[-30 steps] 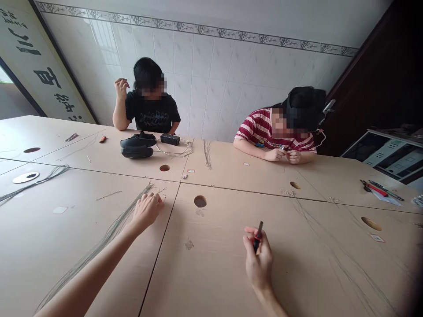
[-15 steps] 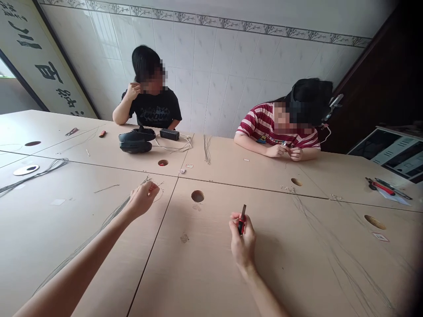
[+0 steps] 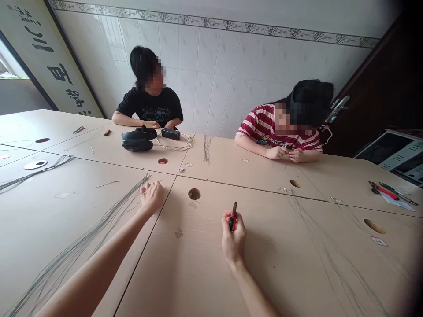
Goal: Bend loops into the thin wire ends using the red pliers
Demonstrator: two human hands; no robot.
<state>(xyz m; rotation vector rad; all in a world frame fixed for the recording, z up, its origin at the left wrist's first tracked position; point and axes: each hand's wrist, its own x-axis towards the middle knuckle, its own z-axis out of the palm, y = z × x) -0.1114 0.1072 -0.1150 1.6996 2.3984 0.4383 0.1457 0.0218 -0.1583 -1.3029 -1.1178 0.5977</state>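
On the left, a bundle of thin grey wires runs up the table beside my forearm, with small metal pieces at its far end. My left hand rests at those ends, fingers curled down; what they hold, if anything, is hidden. Near the middle, my right hand is wrapped around small red-and-black-handled pliers, their dark metal jaws pointing up and away from me. The pliers are held apart from the wires.
Cable holes pierce the table. Another wire bundle lies right, with tools farther off. A black headset and a black box sit opposite. Two people are seated across; one works with a small object in their hands.
My left hand has turned from a raised pinch to fingers curled down, slightly right. The wires beside it are more spread. The person in black has lowered a hand from their face.
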